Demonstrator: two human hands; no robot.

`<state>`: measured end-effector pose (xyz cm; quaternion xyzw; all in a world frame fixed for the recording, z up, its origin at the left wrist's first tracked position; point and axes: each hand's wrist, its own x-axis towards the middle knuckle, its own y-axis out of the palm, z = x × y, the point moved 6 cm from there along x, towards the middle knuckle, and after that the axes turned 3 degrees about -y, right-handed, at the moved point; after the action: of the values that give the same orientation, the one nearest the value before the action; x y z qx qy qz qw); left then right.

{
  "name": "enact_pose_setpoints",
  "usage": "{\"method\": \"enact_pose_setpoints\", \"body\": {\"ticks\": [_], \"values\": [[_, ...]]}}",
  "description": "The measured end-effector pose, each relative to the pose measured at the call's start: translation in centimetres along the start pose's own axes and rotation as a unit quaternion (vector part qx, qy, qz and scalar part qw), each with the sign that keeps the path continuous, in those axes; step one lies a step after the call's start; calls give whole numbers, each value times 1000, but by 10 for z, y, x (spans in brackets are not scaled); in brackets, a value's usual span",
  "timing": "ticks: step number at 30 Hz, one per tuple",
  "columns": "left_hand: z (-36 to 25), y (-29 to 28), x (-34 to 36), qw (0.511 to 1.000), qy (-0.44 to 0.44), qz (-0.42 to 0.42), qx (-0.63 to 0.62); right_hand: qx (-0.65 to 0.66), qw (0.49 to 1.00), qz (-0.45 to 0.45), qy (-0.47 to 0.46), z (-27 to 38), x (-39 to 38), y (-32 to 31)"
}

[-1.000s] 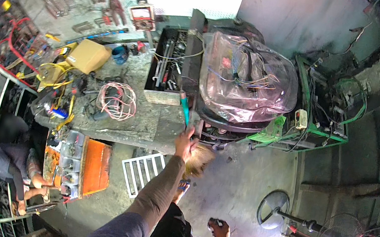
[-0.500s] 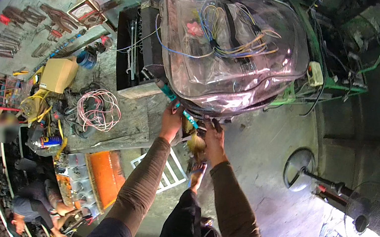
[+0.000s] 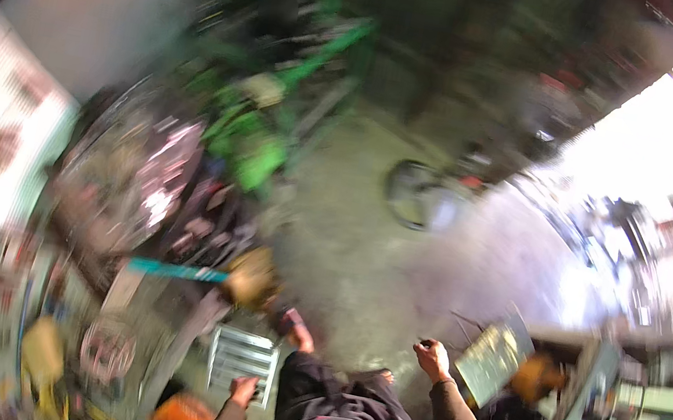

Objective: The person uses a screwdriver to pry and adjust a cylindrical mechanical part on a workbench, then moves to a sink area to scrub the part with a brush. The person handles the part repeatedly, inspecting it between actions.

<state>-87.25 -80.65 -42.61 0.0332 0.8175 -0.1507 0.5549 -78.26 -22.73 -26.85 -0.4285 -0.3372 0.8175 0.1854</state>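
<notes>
Both hands, left hand [image 3: 242,390] beside white grille [image 3: 242,356], right hand [image 3: 433,359] closed

I'm in a cluttered workshop: bare concrete floor [image 3: 364,259], green machine frame [image 3: 277,138], a round fan [image 3: 415,192], and tool-strewn table [image 3: 113,324] beside me.

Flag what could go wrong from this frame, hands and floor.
1. The view is heavily motion-blurred, so footing is hard to judge; a white grille and an orange box lie on the floor by the left hand and could trip.
2. The right hand seems to pinch something small and dark near a cluttered bench; it might snag.
</notes>
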Motion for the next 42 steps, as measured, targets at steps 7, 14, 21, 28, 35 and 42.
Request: {"method": "enact_pose_setpoints", "body": {"ticks": [7,14,21,28,35,42], "values": [[-211,65,31,986,96,104,84,194,957,-168,137,-186,-113,-88],[-283,243,-122,911,299,129,255,396,776,-419,257,-432,-260,-58],[-171,343,-186,788,235,241,515,338,600,-626,366,-581,-409,-152],[-165,350,-217,792,179,160,561,220,619,-618,432,-665,-438,-252],[-200,399,-244,812,217,170,515,285,454,-732,420,-808,-454,-266],[-209,400,-343,775,187,110,594,277,469,-650,530,-801,-404,-292]]}}
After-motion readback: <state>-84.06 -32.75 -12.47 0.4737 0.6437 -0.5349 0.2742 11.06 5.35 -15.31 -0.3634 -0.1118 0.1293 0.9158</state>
